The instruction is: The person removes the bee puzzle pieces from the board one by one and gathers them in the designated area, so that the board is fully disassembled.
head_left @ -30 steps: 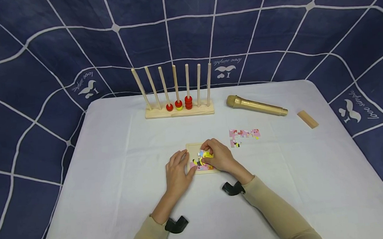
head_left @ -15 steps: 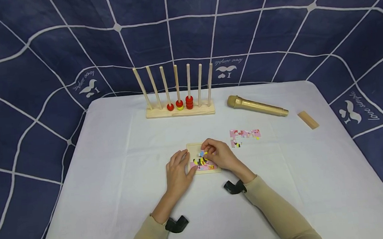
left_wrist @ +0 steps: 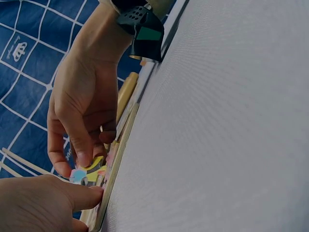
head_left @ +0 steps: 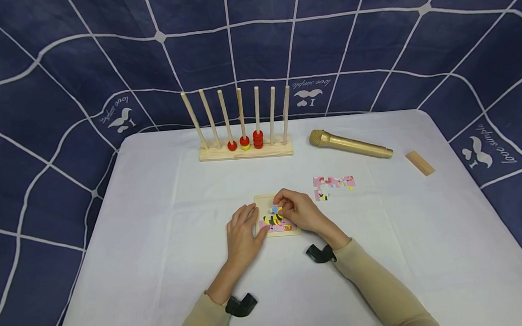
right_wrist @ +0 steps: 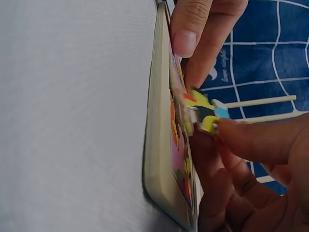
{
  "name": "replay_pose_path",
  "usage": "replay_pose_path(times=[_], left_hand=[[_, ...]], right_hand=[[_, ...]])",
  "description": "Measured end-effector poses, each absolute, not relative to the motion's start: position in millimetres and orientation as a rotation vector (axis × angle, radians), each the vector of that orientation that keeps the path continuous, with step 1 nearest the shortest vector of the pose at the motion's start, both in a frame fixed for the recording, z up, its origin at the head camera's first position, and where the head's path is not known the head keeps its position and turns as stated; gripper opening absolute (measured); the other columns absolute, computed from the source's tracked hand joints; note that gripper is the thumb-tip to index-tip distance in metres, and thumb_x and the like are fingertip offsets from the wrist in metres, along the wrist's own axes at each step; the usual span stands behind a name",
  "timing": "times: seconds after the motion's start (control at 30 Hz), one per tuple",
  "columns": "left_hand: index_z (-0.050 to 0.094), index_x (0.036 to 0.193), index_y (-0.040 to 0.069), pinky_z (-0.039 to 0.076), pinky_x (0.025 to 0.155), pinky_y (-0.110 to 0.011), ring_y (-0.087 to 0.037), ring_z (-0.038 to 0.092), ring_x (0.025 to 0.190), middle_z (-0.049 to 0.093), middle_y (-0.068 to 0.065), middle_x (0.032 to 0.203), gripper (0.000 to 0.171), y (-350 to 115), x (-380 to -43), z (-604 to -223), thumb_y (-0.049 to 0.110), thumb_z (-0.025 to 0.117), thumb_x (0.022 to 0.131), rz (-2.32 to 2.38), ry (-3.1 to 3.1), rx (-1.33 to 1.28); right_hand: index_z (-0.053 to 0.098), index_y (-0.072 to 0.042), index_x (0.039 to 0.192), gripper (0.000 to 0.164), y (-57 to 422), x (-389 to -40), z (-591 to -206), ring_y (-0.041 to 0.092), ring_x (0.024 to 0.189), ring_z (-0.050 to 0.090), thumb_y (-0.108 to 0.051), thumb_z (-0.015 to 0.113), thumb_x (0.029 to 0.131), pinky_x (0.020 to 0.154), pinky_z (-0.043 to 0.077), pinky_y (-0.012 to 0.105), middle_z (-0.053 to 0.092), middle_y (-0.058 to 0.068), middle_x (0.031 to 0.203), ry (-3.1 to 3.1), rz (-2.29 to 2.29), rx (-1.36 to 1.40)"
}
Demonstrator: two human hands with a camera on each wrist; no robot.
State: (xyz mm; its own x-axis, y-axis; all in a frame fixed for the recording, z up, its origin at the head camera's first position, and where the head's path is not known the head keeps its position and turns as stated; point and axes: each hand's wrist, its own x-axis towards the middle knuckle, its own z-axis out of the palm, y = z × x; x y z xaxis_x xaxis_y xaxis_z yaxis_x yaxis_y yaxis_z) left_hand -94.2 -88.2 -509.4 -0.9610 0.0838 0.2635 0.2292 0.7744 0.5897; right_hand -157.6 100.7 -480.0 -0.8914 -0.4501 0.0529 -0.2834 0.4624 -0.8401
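Note:
In the head view, a shallow wooden puzzle tray (head_left: 278,234) lies on the table, its near part filled with pink pieces and a yellow-and-black bee picture. My left hand (head_left: 243,237) rests at the tray's left side, fingers along the rim and thumb pressing near the lower left corner. Between thumb and fingers my right hand (head_left: 302,211) pinches a puzzle piece (right_wrist: 203,108), yellow and black with a light blue part. The right wrist view has this piece tilted against the pieces in the tray. The right fingers partly cover it from above.
Several loose pink puzzle pieces (head_left: 333,182) lie right of the tray. Behind stand a peg rack (head_left: 224,155) with red and yellow beads and a gold microphone (head_left: 352,145). A small wooden block (head_left: 420,163) lies farther right. Blue checked cloth (head_left: 262,52) hangs behind the table.
The right hand has turned the held puzzle piece, uncovering more of the bee picture and the blue part. During the last half second it barely shifts. The left hand stays put.

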Motion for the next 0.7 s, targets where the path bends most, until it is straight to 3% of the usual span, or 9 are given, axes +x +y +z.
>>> replay_pose_path(times=[0.37,0.57,0.7], left_hand=[[0.064,0.125,-0.005,0.038,0.099,-0.051,-0.031,0.045,0.132,0.059,-0.010,0.136,0.053,-87.4,-95.1,-510.2,0.022,0.079,0.081,-0.964,-2.735,-0.253],[0.063,0.124,-0.006,0.038,0.099,-0.051,-0.031,0.045,0.132,0.059,-0.011,0.137,0.054,-87.3,-94.5,-510.3,0.022,0.079,0.081,-0.971,-2.733,-0.243],[0.063,0.124,-0.006,0.038,0.099,-0.051,-0.031,0.045,0.133,0.059,-0.011,0.137,0.054,-87.4,-94.3,-510.3,0.022,0.079,0.081,-0.966,-2.737,-0.239]], right_hand=[[0.065,-0.004,0.105,0.019,117.2,-163.4,-471.4,0.015,0.071,0.056,0.003,0.066,0.088,0.064,0.046,0.020,0.064,0.012,0.091,2.489,-1.560,-0.484],[0.065,-0.001,0.110,0.022,158.1,-172.2,-458.4,0.017,0.076,0.055,0.002,0.065,0.088,0.063,0.044,0.019,0.063,0.018,0.097,2.571,-1.604,-0.264],[0.065,-0.001,0.112,0.021,191.7,-174.5,-455.9,0.013,0.078,0.053,0.000,0.063,0.091,0.061,0.044,0.017,0.062,0.016,0.098,2.671,-1.552,-0.110]])
